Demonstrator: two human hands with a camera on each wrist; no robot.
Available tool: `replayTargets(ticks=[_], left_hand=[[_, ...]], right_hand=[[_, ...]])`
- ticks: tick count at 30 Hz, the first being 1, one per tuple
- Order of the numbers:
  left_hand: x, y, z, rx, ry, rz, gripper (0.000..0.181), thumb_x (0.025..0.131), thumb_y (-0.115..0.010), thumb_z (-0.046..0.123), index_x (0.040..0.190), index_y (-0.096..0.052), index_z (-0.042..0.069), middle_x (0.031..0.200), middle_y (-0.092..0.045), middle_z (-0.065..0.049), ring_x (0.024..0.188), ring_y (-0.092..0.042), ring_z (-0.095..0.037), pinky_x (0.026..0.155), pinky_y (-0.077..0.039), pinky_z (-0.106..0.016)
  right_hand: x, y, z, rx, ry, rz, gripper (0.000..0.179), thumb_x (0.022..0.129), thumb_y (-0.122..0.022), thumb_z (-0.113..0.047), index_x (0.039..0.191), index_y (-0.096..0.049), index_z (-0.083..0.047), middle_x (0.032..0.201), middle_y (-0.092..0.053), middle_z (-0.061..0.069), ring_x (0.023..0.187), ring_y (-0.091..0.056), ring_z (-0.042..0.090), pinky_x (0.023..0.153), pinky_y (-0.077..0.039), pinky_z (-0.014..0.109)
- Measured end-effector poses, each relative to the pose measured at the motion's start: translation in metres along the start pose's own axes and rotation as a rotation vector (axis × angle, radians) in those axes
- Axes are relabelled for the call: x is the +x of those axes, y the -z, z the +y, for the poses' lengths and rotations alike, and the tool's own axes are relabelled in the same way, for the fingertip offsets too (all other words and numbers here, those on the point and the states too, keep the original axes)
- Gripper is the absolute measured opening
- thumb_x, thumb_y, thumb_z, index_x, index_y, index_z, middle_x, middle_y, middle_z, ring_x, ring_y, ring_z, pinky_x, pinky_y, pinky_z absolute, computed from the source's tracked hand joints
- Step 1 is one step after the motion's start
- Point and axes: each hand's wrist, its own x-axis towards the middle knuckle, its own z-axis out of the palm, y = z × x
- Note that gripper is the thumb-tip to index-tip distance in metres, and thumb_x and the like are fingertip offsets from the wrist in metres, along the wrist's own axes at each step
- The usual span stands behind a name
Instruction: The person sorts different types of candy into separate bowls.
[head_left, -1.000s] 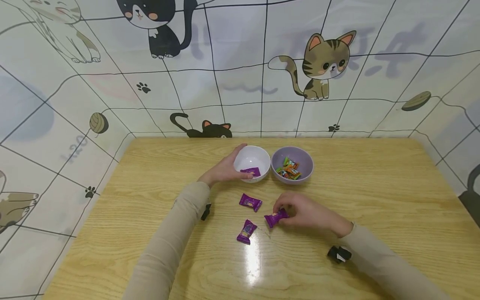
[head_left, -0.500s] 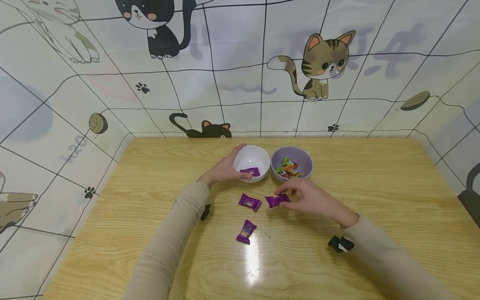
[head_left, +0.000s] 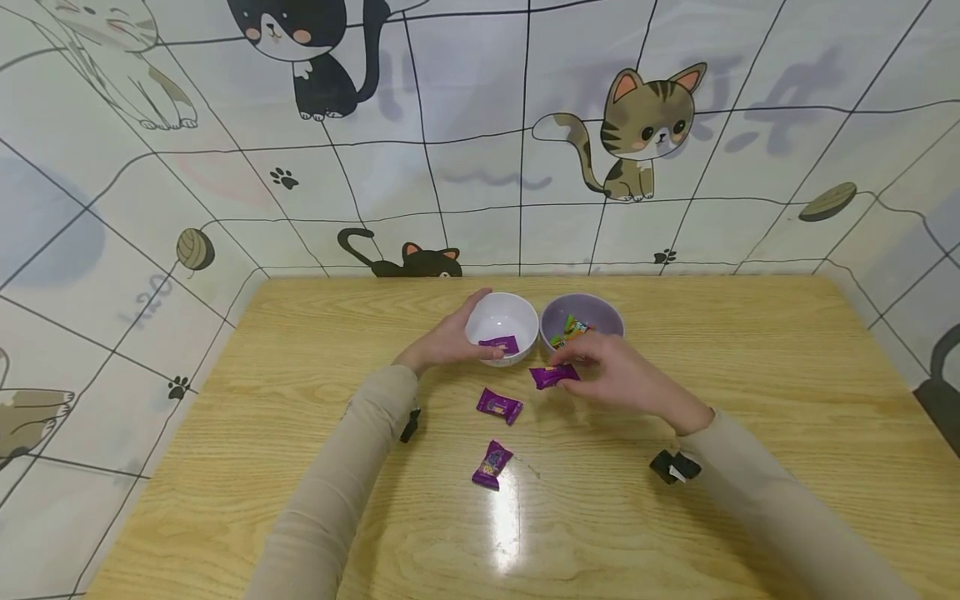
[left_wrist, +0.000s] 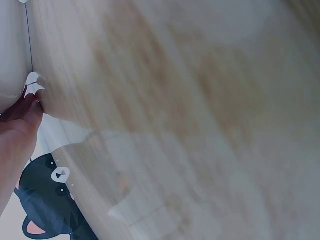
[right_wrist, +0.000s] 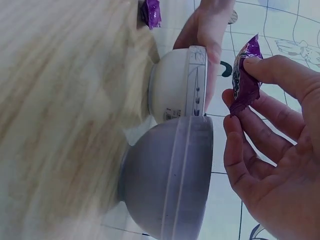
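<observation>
My left hand [head_left: 447, 335] holds the left side of a white bowl [head_left: 522, 310], thumb at the near rim and fingers toward the far side. Inside that bowl lies a purple-wrapped candy [head_left: 504, 343]. Between thumb and fingers, my right hand [head_left: 618, 375] pinches another purple-wrapped candy [head_left: 551, 377], raised just in front of the bowls. In the right wrist view this candy [right_wrist: 247, 80] is clear of both bowls. A purple bowl [head_left: 551, 315] touches the white one on its right; green and orange wrapped candies [head_left: 572, 327] in it are partly hidden behind my right hand.
Two more purple-wrapped candies, one nearer the bowls [head_left: 499, 406] and one closer to me [head_left: 492, 465], lie on the wooden table [head_left: 750, 358]. A cat-print covering [head_left: 480, 167] rises behind the table's far edge. At the far right is a dark object [head_left: 941, 408].
My right hand has picked the candy up off the table and carried it away from me toward the bowls. My left hand has stayed on the white bowl.
</observation>
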Motion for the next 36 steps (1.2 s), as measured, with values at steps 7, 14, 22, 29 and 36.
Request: replayTargets(ticks=[7, 14, 22, 29, 36], left_hand=[[0.000, 0.000, -0.001, 0.001, 0.003, -0.003, 0.106, 0.075, -0.085, 0.027, 0.155, -0.014, 0.022, 0.145, -0.039, -0.012, 0.124, -0.045, -0.028, 0.101, -0.040, -0.045], [-0.001, 0.000, -0.001, -0.001, 0.002, -0.002, 0.107, 0.075, -0.084, 0.027, 0.155, -0.014, 0.022, 0.145, -0.039, -0.013, 0.124, -0.044, -0.029, 0.102, -0.039, -0.045], [0.000, 0.001, -0.002, 0.003, 0.000, -0.004, 0.106, 0.076, -0.084, 0.029, 0.155, -0.014, 0.022, 0.144, -0.040, -0.011, 0.123, -0.045, -0.027, 0.101, -0.040, -0.043], [0.000, 0.001, 0.001, -0.001, 0.001, -0.010, 0.105, 0.076, -0.083, 0.028, 0.155, -0.014, 0.021, 0.144, -0.040, -0.011, 0.123, -0.045, -0.026, 0.100, -0.041, -0.042], [0.000, 0.001, 0.000, -0.003, -0.005, -0.012, 0.106, 0.076, -0.083, 0.028, 0.155, -0.014, 0.020, 0.142, -0.040, -0.012, 0.122, -0.045, -0.027, 0.100, -0.041, -0.043]], right_hand=[[0.013, 0.003, -0.001, -0.028, -0.015, 0.012, 0.020, 0.081, -0.076, -0.003, 0.100, -0.072, -0.004, 0.093, -0.067, 0.001, 0.079, -0.057, 0.020, 0.069, -0.049, 0.037], [0.028, 0.003, 0.001, -0.045, -0.023, 0.008, 0.016, 0.084, -0.073, -0.003, 0.100, -0.072, -0.002, 0.095, -0.068, 0.004, 0.085, -0.060, 0.024, 0.074, -0.050, 0.041], [0.035, 0.003, 0.006, 0.057, -0.090, 0.040, 0.008, 0.087, -0.070, -0.002, 0.094, -0.072, -0.004, 0.094, -0.068, 0.004, 0.084, -0.063, 0.018, 0.074, -0.054, 0.037], [0.040, 0.004, 0.006, 0.064, -0.088, 0.082, 0.005, 0.088, -0.070, -0.004, 0.092, -0.072, -0.004, 0.095, -0.068, 0.005, 0.085, -0.064, 0.018, 0.077, -0.055, 0.040], [0.051, 0.007, 0.004, 0.072, -0.117, 0.128, 0.008, 0.092, -0.065, -0.006, 0.094, -0.072, -0.004, 0.094, -0.070, 0.005, 0.088, -0.065, 0.019, 0.079, -0.053, 0.039]])
